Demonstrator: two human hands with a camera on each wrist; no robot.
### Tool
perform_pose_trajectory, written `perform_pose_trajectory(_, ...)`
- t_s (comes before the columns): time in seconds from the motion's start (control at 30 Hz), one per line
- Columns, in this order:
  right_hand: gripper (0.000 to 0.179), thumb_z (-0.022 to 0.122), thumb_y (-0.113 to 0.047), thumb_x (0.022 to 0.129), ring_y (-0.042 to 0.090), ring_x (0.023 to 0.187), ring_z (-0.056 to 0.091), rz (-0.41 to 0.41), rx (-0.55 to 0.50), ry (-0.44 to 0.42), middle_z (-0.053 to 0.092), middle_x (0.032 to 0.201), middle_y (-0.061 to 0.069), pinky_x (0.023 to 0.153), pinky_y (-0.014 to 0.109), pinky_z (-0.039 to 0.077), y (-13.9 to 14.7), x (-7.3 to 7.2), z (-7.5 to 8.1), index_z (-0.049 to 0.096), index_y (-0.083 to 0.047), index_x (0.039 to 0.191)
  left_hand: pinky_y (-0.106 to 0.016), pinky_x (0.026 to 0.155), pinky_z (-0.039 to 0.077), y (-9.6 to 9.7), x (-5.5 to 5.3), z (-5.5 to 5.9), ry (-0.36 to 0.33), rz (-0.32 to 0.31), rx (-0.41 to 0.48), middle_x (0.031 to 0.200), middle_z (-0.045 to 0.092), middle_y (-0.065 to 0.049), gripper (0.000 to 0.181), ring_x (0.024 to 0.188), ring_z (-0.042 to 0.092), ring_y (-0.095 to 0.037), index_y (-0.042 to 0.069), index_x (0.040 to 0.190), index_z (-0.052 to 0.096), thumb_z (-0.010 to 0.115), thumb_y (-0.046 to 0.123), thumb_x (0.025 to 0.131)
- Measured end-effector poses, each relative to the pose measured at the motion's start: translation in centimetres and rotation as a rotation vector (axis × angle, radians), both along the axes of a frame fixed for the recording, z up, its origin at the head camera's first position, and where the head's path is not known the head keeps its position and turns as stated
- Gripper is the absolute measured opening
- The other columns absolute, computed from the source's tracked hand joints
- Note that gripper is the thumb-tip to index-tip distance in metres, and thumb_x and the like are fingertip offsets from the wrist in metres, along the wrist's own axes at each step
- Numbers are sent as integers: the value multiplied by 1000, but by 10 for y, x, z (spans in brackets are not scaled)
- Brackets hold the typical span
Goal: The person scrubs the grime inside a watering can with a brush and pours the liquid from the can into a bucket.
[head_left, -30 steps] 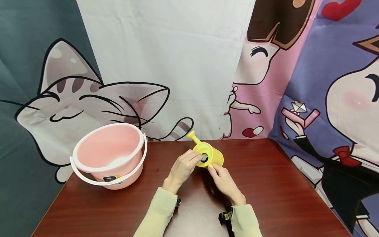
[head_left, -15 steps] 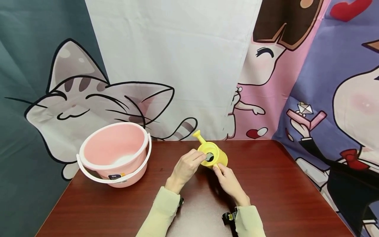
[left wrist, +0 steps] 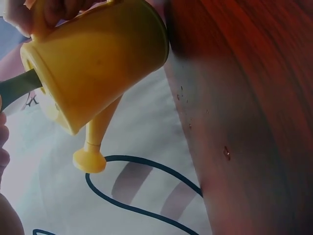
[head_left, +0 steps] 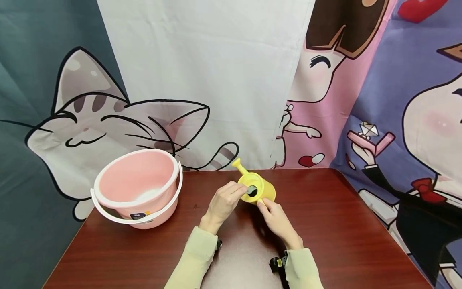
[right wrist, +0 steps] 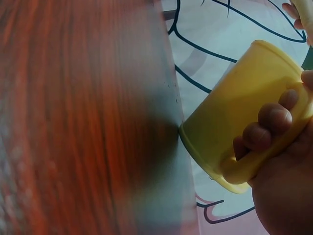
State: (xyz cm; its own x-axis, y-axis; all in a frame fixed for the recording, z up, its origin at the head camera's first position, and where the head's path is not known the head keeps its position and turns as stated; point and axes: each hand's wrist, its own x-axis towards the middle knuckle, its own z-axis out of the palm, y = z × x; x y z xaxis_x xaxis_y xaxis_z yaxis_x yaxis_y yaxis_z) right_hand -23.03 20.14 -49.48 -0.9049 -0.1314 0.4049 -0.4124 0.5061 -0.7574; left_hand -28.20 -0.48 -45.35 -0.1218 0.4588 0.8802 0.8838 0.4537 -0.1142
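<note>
A yellow watering can (head_left: pixel 268 190) is tilted over the table, its open top toward me and its spout pointing to the far left. My right hand (head_left: pixel 277 221) grips its handle, fingers curled through the loop in the right wrist view (right wrist: pixel 274 120). My left hand (head_left: pixel 224 202) pinches a flat grey-green strip (left wrist: pixel 20 89) whose other end goes into the can's opening. What the strip is cannot be told, and its far end is hidden inside. The lower edge of the can (right wrist: pixel 183 131) appears to touch the table.
A pink bucket (head_left: pixel 137 180) with a white handle (head_left: pixel 126 220) stands at the table's left. Small shiny drops (left wrist: pixel 226 152) dot the brown tabletop (head_left: pixel 335 228). A printed cloth backdrop (head_left: pixel 216 80) hangs right behind the table.
The head view shifts slightly sideways. Both hands keep their holds on the can and the strip; the strip has shifted a little at the can's opening.
</note>
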Motion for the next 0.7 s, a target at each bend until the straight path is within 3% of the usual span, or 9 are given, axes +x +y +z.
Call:
perform_pose_trajectory(0.17,32,55,-20,101,5,58,37,-2,36,27,31,63,-14,55,25,35,-2,1,2,45,-21,71,-20,77,49,2,-3,-3,-19,1,-2,93,66,0,17,83,61,-13,7,94,70,68,-7,85)
perform_pose_trajectory(0.43,32,55,-20,101,4,58,37,8,58,29,31,63,-15,54,25,35,-5,2,3,45,-21,71,-21,76,48,4,-5,-6,-61,-16,-32,95,66,-1,14,85,59,-15,5,95,70,56,3,98)
perform_pose_trajectory(0.7,31,55,-21,101,4,57,36,0,68,40,31,63,-15,54,25,35,-4,1,3,45,-21,71,-22,77,48,7,-7,-5,-78,-10,-38,96,65,0,9,85,58,-14,6,95,70,63,2,94)
